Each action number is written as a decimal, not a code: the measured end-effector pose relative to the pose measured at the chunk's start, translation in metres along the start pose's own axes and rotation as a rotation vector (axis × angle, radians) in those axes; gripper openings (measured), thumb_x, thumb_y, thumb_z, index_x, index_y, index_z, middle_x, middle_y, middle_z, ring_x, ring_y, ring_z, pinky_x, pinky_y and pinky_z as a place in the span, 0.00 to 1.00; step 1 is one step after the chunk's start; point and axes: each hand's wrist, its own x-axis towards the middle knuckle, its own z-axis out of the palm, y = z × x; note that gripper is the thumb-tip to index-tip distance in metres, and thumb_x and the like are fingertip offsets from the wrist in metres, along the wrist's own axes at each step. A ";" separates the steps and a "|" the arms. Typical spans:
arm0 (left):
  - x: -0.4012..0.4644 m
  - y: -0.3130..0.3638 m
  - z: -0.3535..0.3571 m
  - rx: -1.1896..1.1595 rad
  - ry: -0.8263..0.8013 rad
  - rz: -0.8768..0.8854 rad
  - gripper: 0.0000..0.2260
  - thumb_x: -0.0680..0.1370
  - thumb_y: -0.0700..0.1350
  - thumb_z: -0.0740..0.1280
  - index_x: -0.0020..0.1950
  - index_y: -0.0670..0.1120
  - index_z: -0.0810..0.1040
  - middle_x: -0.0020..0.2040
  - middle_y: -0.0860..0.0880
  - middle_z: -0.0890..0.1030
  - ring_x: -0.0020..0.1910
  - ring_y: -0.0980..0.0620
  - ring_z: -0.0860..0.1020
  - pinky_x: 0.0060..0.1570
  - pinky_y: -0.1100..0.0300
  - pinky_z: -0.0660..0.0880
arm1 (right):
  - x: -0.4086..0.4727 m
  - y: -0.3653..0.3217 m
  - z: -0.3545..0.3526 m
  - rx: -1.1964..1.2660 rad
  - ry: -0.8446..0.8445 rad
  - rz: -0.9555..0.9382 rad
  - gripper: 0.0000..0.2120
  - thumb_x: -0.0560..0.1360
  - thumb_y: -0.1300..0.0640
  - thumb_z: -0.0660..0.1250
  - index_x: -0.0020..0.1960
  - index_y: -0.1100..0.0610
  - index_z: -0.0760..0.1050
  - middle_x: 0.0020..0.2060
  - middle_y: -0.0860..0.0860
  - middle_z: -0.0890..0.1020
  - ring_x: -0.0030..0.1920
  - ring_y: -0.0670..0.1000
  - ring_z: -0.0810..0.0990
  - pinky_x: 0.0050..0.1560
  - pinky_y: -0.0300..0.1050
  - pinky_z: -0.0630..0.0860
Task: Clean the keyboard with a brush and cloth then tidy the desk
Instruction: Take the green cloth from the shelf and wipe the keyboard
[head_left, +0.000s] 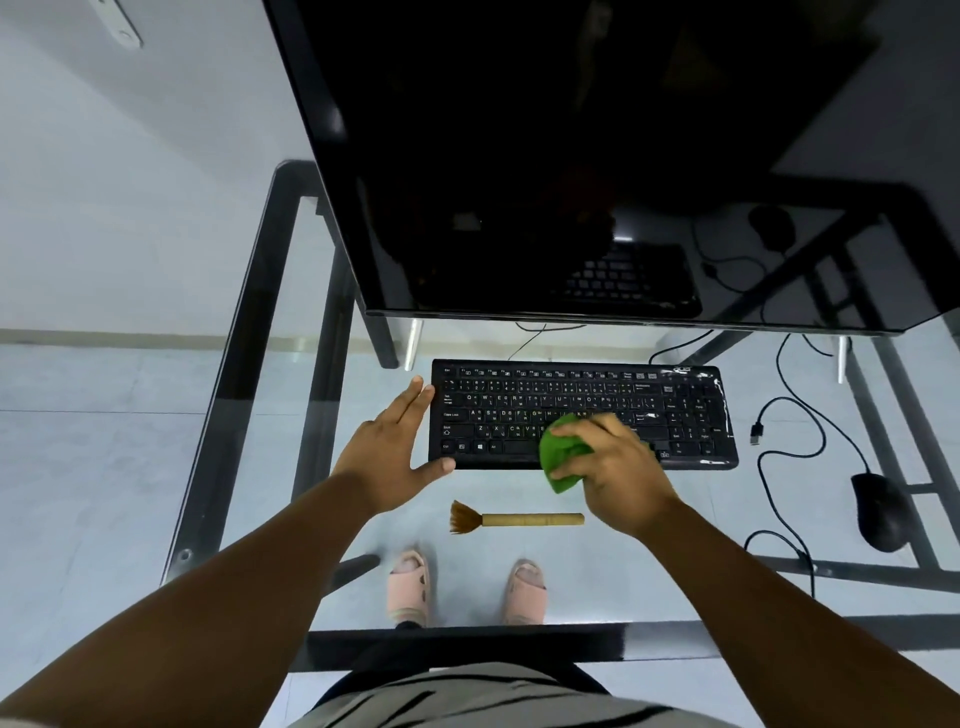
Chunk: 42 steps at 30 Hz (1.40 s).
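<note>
1. The right hand (605, 467) is clenched round a bunched green cloth (561, 452), pressing it on the lower middle rows of the black keyboard (582, 413), near the space bar.

2. The left hand (397, 441) is released, fingers straight: fingertips lie along the keyboard's left end and the thumb touches its near left corner, bracing it.

3. The keyboard lies on the glass counter (249, 364) just in front of the monitor (571, 156), its long axis running left to right, function row towards the monitor, space bar towards the person.

4. The brush (514, 518) lies on the counter just nearer than the keyboard, parallel to it, bristles pointing left, handle end pointing right. It is untouched now, so I judge the wiping stage is in hand and the tidying is yet to do.

5. Risks, as I judge them:
   - A hard wipe could slide the keyboard on the smooth glass if the left hand eases its brace.
   - The bunched cloth could snag a key edge and lift a cap.
   - The right forearm passes close above the brush handle (a round one, by the look of it); a drop of the wrist could roll it towards the near edge.
   - A loose cable (789, 447) and the mouse (883, 512) lie to the right; a wide sweep that way could drag them.
</note>
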 end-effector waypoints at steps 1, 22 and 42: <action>0.000 0.003 0.001 0.009 0.025 -0.006 0.42 0.75 0.65 0.63 0.79 0.51 0.44 0.80 0.54 0.42 0.76 0.48 0.58 0.73 0.49 0.59 | -0.005 0.004 -0.001 0.028 0.066 0.041 0.24 0.62 0.74 0.69 0.43 0.46 0.85 0.57 0.47 0.80 0.52 0.55 0.73 0.48 0.51 0.78; 0.033 0.100 0.038 0.168 0.075 -0.092 0.55 0.66 0.68 0.70 0.79 0.49 0.39 0.79 0.52 0.38 0.78 0.52 0.39 0.75 0.51 0.42 | -0.075 0.026 0.020 0.173 0.357 0.441 0.24 0.65 0.72 0.67 0.58 0.56 0.82 0.57 0.57 0.76 0.54 0.59 0.74 0.52 0.53 0.79; 0.032 0.109 0.041 0.200 0.102 -0.130 0.53 0.68 0.67 0.69 0.79 0.48 0.41 0.80 0.51 0.41 0.78 0.51 0.40 0.76 0.50 0.45 | -0.074 0.026 0.018 0.145 0.189 0.222 0.20 0.67 0.65 0.66 0.56 0.52 0.82 0.58 0.50 0.77 0.53 0.55 0.73 0.46 0.45 0.79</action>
